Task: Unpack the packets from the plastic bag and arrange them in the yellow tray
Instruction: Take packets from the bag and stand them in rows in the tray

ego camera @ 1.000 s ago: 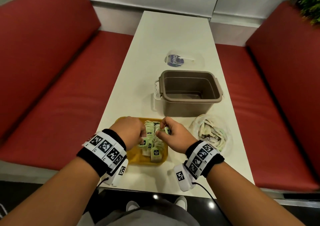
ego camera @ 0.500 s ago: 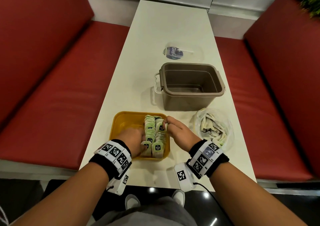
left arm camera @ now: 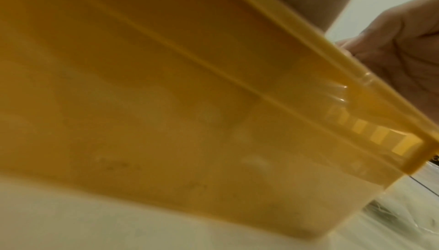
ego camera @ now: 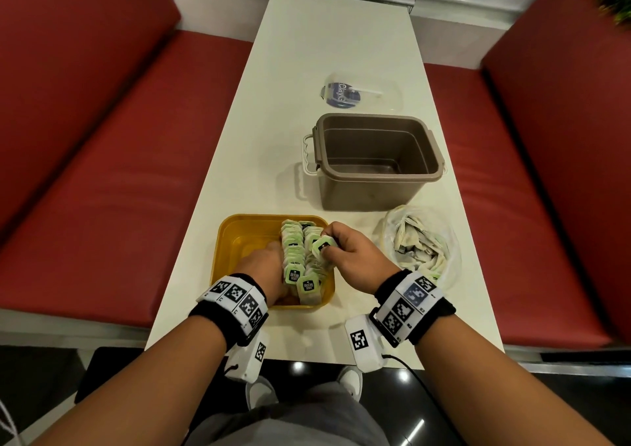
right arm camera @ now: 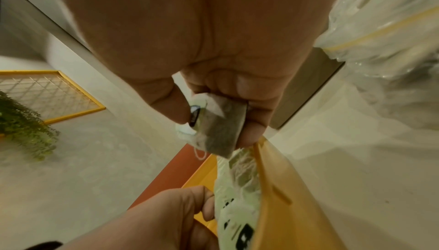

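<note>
A yellow tray (ego camera: 239,237) sits at the near edge of the white table, with two rows of green tea packets (ego camera: 293,257) standing in its right half. My left hand (ego camera: 269,257) lies inside the tray and presses against the left side of those rows. Its bent fingers (right arm camera: 209,197) touch the packets (right arm camera: 237,188). My right hand (ego camera: 326,246) hovers over the right row and pinches one packet (ego camera: 322,243) (right arm camera: 221,128) between thumb and fingers. The clear plastic bag (ego camera: 420,244), with more packets inside, lies right of the tray. The left wrist view shows mostly the tray's outer wall (left arm camera: 166,104).
A brown tub (ego camera: 375,158) with a white handle stands open just behind the tray and bag. Farther back lies a clear wrapper with a blue label (ego camera: 345,94). Red benches (ego camera: 119,172) flank the narrow table. The table's front edge is close to my wrists.
My left hand has dropped from above the packets into the tray beside the rows. My right hand has stayed over the right row, still pinching a packet.
</note>
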`<action>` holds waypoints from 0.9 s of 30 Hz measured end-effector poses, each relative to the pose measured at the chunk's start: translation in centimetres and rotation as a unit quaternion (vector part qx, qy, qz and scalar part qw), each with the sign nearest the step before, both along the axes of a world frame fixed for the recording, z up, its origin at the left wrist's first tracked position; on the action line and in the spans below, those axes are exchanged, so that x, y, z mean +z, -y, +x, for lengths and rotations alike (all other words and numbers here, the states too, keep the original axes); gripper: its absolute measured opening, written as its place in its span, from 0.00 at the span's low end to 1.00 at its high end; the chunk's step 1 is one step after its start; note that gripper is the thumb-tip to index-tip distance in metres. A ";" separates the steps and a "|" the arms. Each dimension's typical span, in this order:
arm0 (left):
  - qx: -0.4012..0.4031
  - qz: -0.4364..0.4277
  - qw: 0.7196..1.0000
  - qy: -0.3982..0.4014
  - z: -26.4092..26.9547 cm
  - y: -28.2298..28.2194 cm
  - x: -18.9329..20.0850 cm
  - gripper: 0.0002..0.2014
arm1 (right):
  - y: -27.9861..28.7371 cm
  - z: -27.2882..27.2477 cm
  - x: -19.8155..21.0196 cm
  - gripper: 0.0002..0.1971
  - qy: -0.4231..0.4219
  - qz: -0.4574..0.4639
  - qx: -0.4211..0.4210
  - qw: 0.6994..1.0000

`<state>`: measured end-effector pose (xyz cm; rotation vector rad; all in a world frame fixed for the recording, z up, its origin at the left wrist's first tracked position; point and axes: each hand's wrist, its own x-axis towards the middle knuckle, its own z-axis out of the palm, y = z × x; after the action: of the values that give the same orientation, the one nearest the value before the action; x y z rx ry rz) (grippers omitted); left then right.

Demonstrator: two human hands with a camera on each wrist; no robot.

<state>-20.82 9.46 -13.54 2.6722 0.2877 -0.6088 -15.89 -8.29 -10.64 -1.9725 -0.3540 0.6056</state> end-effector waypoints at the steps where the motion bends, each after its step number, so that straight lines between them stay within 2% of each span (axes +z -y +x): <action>1: 0.006 -0.005 1.000 0.004 0.0 0.0 -0.1 0.28 | 0.1 0.0 0.0 0.11 0.002 -0.002 0.000 1.000; 5: 0.012 -0.009 1.000 0.008 -0.2 0.1 0.0 0.28 | 0.3 0.1 0.0 0.09 0.012 0.003 0.000 1.000; 9: -0.017 -0.019 1.000 -0.001 -0.1 -0.7 1.8 0.27 | 0.6 0.2 0.3 0.04 0.016 0.026 -0.020 0.999; 12: -0.030 -0.069 0.994 0.081 0.0 -0.9 4.1 0.18 | 0.8 0.1 0.3 0.03 0.003 0.056 -0.043 0.997; 14: -0.053 -0.145 0.977 0.147 0.1 -0.5 5.8 0.11 | 0.6 -0.1 0.3 0.04 0.003 0.068 -0.040 0.997; 16: -0.071 -0.175 0.966 0.175 0.3 0.1 7.0 0.07 | 0.4 -0.4 0.7 0.05 0.004 0.070 -0.031 0.997; 20: -0.074 -0.145 0.966 0.200 0.6 0.1 7.7 0.02 | 0.5 -0.6 1.1 0.06 0.028 0.049 0.002 0.998; 23: -0.056 -0.142 0.965 0.215 0.4 0.0 8.0 0.03 | 0.4 -0.9 1.5 0.11 0.059 0.023 0.018 0.998; 27: -0.043 -0.155 0.966 0.202 0.0 -0.2 8.2 0.03 | 0.0 -1.1 1.6 0.10 0.086 0.008 0.017 0.996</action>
<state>-20.82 9.69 -5.33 2.4358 -0.0367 -0.1071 -16.96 -8.31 -9.05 -2.0123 -0.4979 0.4545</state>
